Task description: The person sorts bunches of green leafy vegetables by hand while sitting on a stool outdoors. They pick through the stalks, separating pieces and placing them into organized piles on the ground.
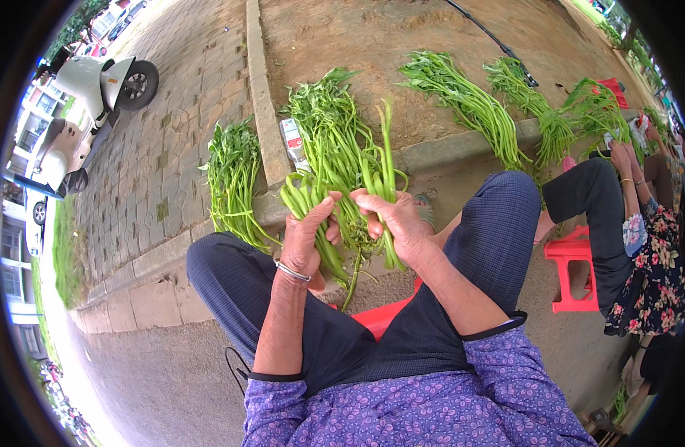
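My left hand (309, 237) is closed around a bunch of green vegetable stems (301, 195) above my lap. Close beside it, my right hand (403, 227) grips a few long green stems (388, 160) that stand upright out of the fist. The two thumbs nearly meet between the bunches. Beyond my hands, a big heap of leafy green stems (329, 112) lies over the curb. Under my hands hang some thin sprigs (355, 249), partly hidden by the fingers. To the left rests another leafy bundle (234, 179).
A red-and-white carton (292, 140) stands by the heap. More leafy bundles (469, 104) lie along the curb (446, 151) at right. Beside me a person in a floral top (655, 261) handles greens near a red stool (570, 270). A white scooter (81, 112) is parked far left.
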Demonstrator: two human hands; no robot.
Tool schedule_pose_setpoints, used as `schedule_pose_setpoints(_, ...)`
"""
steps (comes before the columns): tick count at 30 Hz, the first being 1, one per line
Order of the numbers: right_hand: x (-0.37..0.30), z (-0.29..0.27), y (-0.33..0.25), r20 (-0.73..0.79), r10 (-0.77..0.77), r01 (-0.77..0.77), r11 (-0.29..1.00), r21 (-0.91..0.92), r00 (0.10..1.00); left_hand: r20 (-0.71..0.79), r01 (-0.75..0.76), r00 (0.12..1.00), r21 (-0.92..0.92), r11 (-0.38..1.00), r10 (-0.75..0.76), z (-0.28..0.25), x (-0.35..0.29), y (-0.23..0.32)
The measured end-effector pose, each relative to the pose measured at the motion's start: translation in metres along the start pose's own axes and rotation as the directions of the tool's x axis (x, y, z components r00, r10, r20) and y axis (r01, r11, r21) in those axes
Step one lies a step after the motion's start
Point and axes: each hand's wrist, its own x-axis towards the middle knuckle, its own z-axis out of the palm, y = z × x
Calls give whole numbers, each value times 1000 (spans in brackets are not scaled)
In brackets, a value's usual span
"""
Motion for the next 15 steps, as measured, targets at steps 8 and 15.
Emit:
schedule_pose_setpoints(8,4,9,12,4,-124,121,963,-243,992,-50,24,999,80,996,-20,6,3,-20)
schedule_pose_setpoints(15,3,9,10,38,-44,53,965,-258,998,5,174,985,-53,983,-174,7,2,-20)
